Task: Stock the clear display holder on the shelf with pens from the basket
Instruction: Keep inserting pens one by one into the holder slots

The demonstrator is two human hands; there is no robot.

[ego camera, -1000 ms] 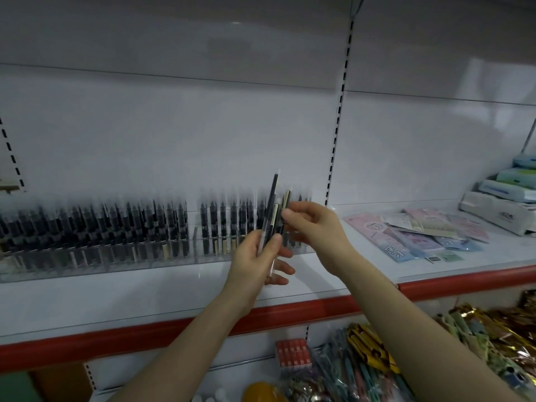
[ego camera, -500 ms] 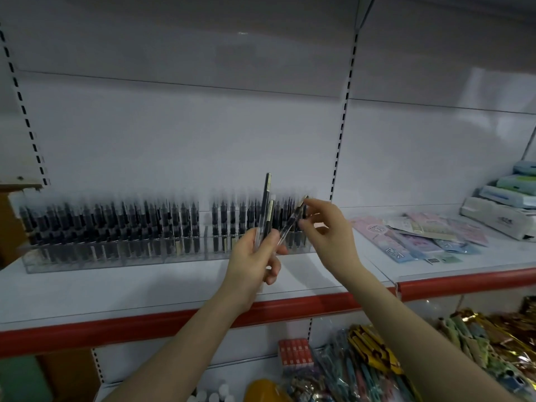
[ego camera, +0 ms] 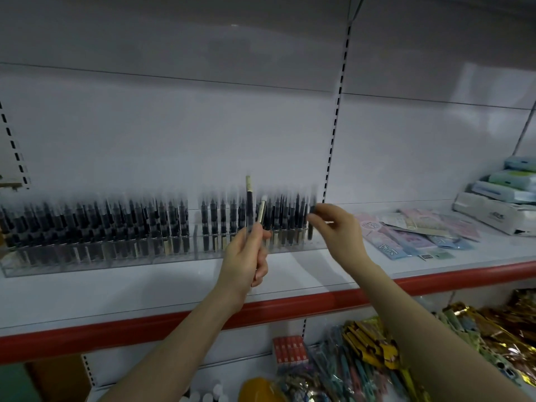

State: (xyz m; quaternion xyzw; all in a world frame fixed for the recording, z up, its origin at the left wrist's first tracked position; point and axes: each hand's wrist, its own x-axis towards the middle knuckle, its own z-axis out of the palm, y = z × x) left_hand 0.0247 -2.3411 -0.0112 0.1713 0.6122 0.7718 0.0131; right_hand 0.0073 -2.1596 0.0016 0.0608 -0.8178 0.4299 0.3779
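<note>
- left hand [ego camera: 246, 256]: forearm raised, fingers curled round two pens [ego camera: 249, 204], held upright
- right hand [ego camera: 340, 232]: arm extended, fingertips pinching a single pen [ego camera: 311, 230] (blurred)

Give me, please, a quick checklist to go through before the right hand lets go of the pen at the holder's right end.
1. The right hand pinches the pen near its top: ok.
2. The pen stands upright at the right end of the clear display holder: ok.
3. The pen is fully seated in a slot: cannot tell, the row is blurred.
4. The left hand grips the spare pens upright, ready for the next placement: ok.
5. The basket is in view for a refill: not ok, it does not show.
</note>
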